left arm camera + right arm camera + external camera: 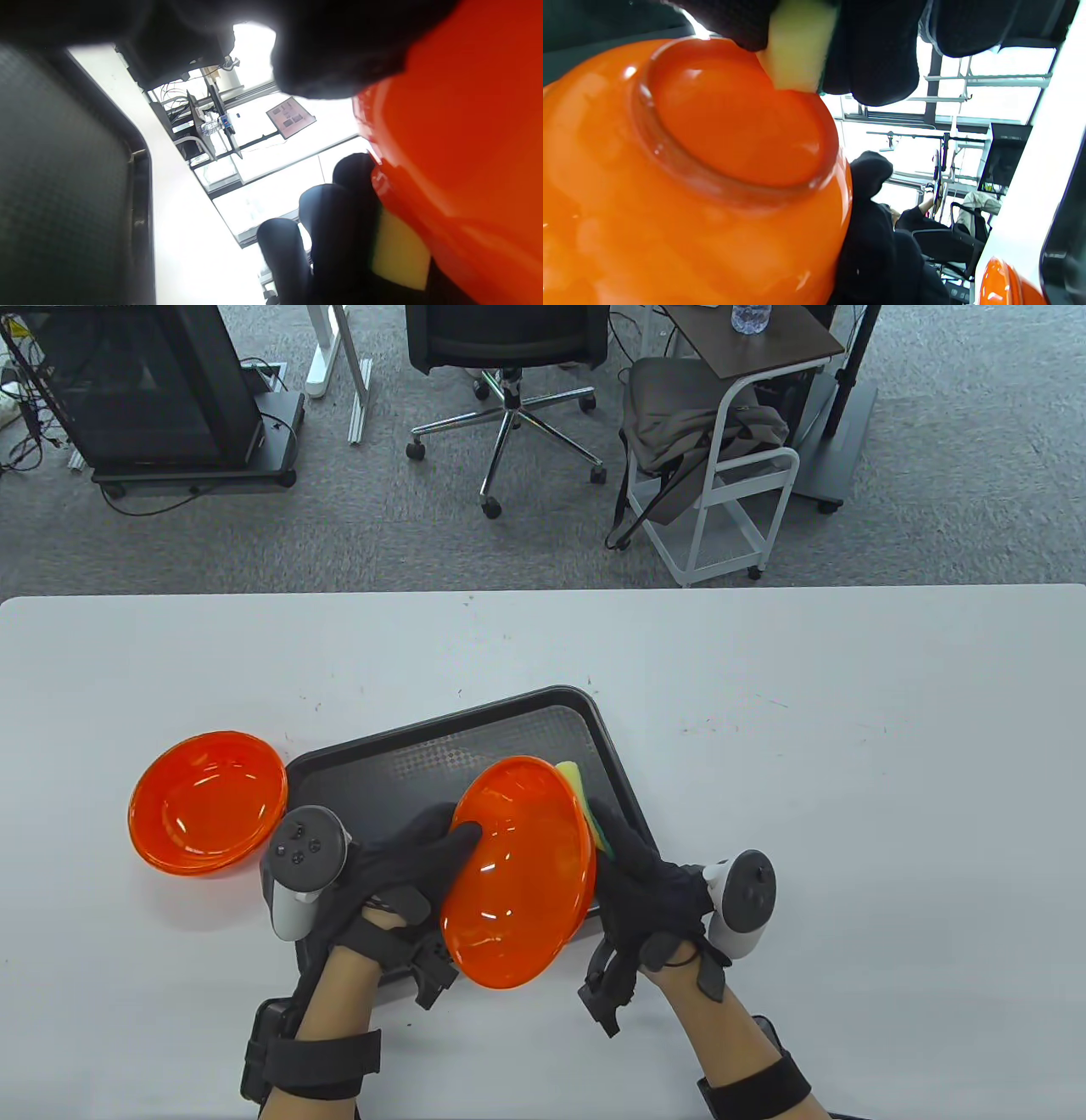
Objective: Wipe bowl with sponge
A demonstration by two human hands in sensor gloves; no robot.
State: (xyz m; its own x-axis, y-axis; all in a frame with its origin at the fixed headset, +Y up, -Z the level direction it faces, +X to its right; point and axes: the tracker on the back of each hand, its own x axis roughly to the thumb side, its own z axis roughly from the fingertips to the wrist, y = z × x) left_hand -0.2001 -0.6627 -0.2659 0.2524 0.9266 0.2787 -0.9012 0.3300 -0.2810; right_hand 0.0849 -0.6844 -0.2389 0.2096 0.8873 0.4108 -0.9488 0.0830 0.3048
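My left hand (pixel 424 857) grips an orange bowl (pixel 519 872) by its rim, thumb inside, and holds it tilted on edge above the black tray (pixel 399 772). My right hand (pixel 632 857) holds a yellow-green sponge (pixel 581 793) against the bowl's outer underside. In the right wrist view the sponge (pixel 795 46) presses on the bowl's base (pixel 734 127). In the left wrist view the sponge (pixel 401 250) lies between the right hand's fingers (pixel 335 228) and the bowl (pixel 458 140). A second orange bowl (pixel 206 803) sits upright on the table, left of the tray.
The white table (pixel 848 712) stretches wide to the right and behind the tray. Beyond its far edge stand an office chair (pixel 509 356), a white cart (pixel 730 475) and a black cabinet (pixel 144 390) on the carpet.
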